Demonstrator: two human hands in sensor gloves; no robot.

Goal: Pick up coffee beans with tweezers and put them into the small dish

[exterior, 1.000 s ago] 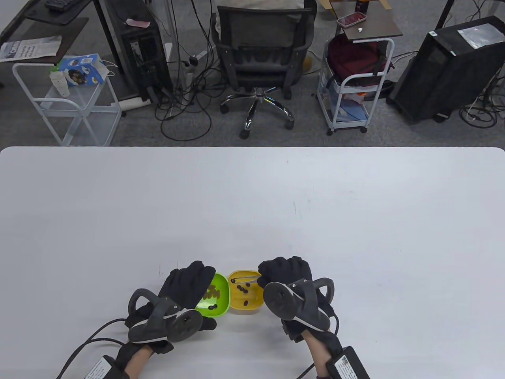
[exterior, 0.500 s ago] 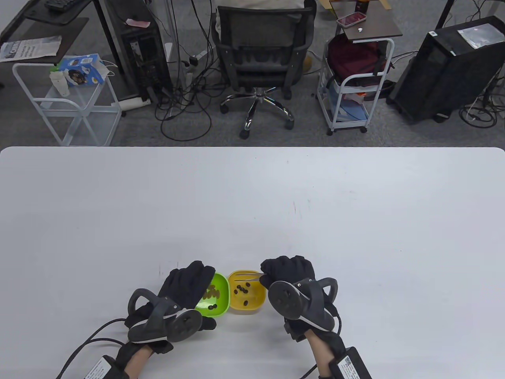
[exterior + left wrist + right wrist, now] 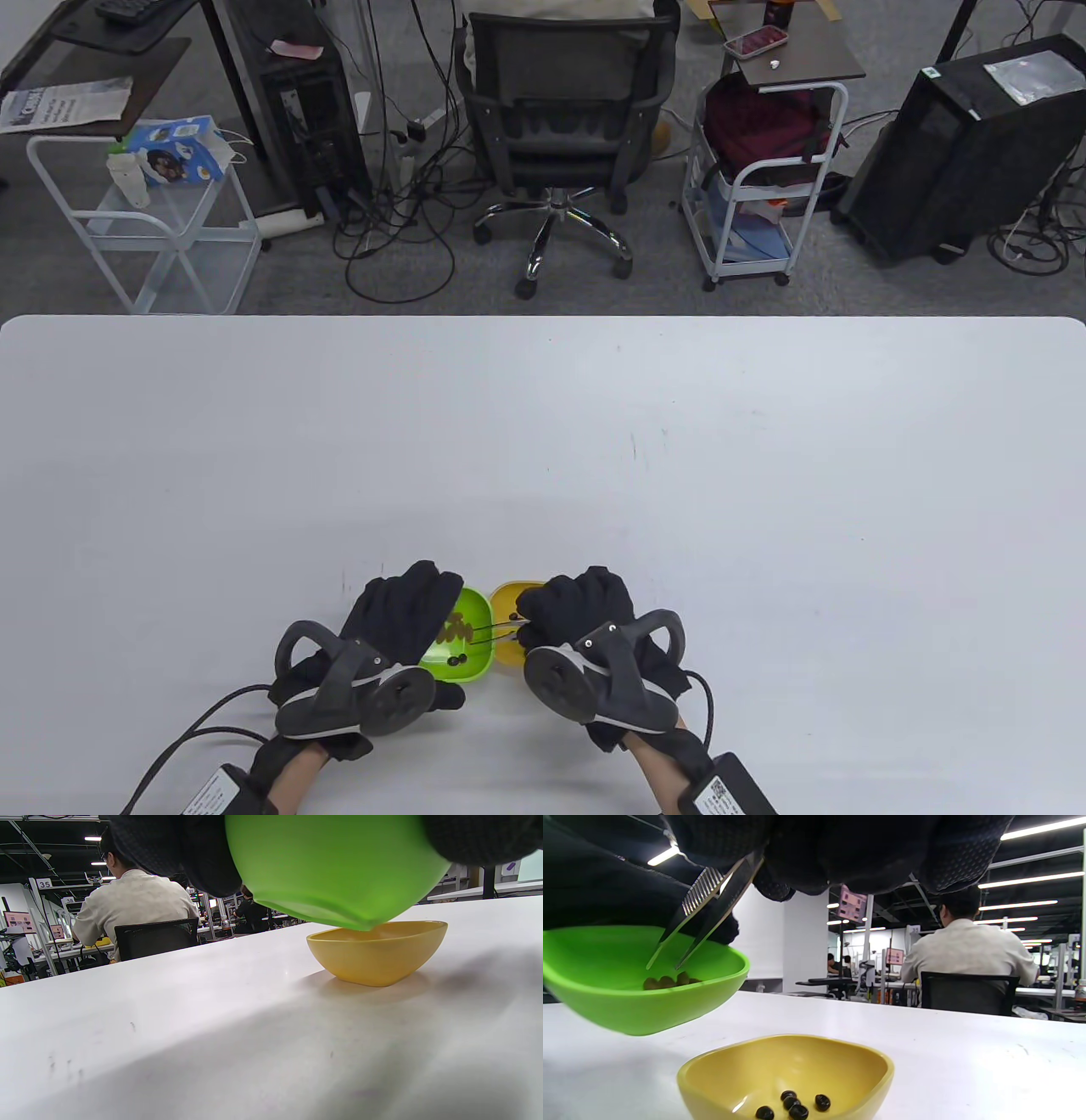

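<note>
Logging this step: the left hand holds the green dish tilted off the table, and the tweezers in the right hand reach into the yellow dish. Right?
Not quite. The tweezers in the right hand reach into the green dish, as the right wrist view shows, not the yellow dish. The left hand does hold it tilted.

Beyond the white table's (image 3: 543,407) far edge, a black office chair (image 3: 560,119) stands centre, a white wire cart (image 3: 144,221) far left. A black computer tower (image 3: 959,144) sits far right, beside another cart (image 3: 764,170) holding what looks like a dark red bag.

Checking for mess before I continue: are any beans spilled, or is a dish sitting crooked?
No spilled beans show. The green dish is tilted, lifted off the table in the left hand; the yellow dish sits flat.
</note>
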